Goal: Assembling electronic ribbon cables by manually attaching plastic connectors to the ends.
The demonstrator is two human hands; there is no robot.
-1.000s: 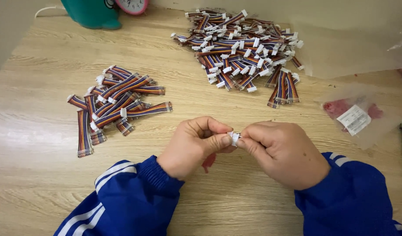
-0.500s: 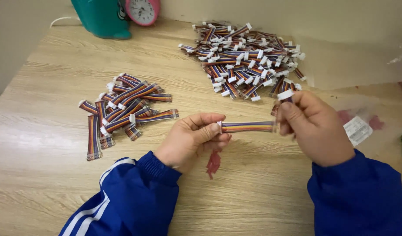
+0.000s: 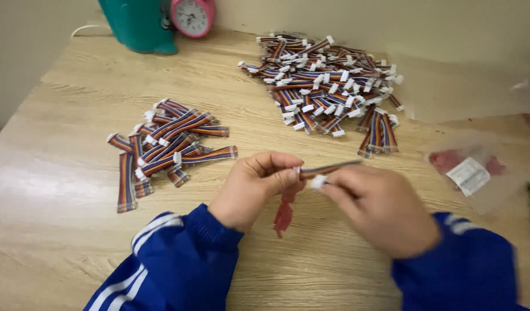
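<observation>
Ribbon cable (image 3: 328,169) is held level above the table's near edge, its long axis running left to right: left hand (image 3: 256,187) pinched on one end, right hand (image 3: 380,210) gripped on the other.

Left hand: my left hand (image 3: 254,187) pinches one end of a short rainbow ribbon cable (image 3: 328,169).
Right hand: my right hand (image 3: 380,210), blurred, grips the cable's other part; a white connector (image 3: 318,182) shows at its fingertips.
Near pile: small heap of cables (image 3: 164,144) on the worktop (image 3: 63,190), to my left.
Far pile: larger heap (image 3: 328,86) beyond my hands.
Back edge: teal object (image 3: 139,24), pink clock (image 3: 193,16).
Right side: clear bag with white label (image 3: 469,175).
Under hands: red scrap (image 3: 284,213).
</observation>
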